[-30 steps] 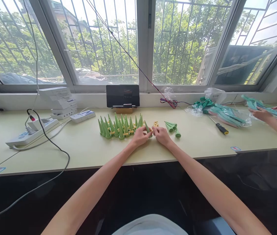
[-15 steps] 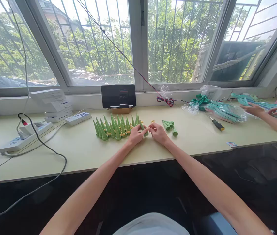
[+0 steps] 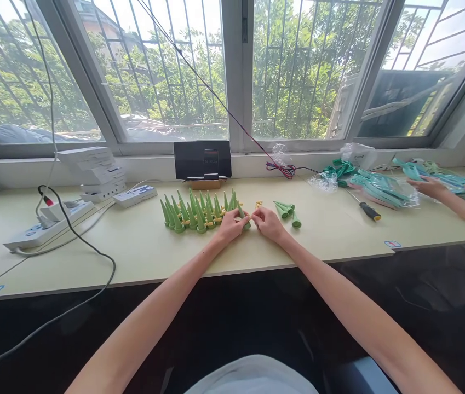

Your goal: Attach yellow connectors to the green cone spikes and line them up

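Observation:
My left hand [image 3: 233, 225] is closed around a green cone [image 3: 241, 210], its tip pointing up and its wide end low. Close beside it, my right hand [image 3: 268, 223] pinches at the cone's side; whatever its fingertips hold is too small to make out. Left of my hands stand several green cones [image 3: 191, 214] in close rows, tips up, with small yellow pegs [image 3: 211, 224] showing among them. A few loose green cones [image 3: 285, 209] lie right of my right hand. Small yellow pieces [image 3: 259, 204] rest on the table just beyond my fingers.
Behind the cones a dark tablet [image 3: 202, 160] leans on a stand. White boxes [image 3: 98, 175] and a power strip [image 3: 49, 225] with cables are at left. To the right lie a screwdriver [image 3: 368, 210] and bagged teal strips [image 3: 382, 187]; another person's hands [image 3: 431, 187] handle similar strips.
The view has shifted slightly, moving the scene a little to the right. My hands keep nearly the same hold at the cone. The other person's far hand has moved at the strips.

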`<state>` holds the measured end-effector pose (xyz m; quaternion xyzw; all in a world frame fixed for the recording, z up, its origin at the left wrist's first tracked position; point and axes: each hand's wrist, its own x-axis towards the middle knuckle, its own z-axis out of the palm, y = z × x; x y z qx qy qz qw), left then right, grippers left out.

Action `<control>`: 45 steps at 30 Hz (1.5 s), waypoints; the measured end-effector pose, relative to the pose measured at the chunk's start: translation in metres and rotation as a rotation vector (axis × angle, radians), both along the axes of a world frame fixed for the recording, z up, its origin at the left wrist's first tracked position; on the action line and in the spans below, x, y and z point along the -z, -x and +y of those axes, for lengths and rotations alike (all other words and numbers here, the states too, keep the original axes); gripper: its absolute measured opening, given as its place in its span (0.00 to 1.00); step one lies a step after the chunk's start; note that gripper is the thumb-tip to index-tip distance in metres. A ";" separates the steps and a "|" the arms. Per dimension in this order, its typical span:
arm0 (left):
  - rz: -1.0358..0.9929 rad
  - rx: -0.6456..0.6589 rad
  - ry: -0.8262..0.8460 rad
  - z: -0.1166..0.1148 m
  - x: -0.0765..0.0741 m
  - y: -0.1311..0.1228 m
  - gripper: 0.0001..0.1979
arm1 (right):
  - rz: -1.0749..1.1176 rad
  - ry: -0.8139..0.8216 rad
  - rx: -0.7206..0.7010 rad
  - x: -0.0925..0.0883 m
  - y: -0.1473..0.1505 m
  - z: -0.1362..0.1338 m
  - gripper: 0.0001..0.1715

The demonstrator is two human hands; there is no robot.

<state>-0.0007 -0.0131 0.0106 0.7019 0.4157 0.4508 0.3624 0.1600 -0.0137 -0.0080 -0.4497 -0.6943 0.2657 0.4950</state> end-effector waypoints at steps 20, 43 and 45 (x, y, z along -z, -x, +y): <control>0.033 0.003 -0.031 -0.004 -0.003 0.001 0.08 | -0.080 0.045 0.024 -0.006 0.000 -0.007 0.09; 0.052 0.071 -0.141 0.005 0.009 0.002 0.11 | -0.213 -0.006 0.091 -0.009 0.004 -0.006 0.23; 0.054 0.063 -0.142 0.005 0.008 0.002 0.11 | -0.206 -0.003 0.095 -0.009 0.005 -0.006 0.23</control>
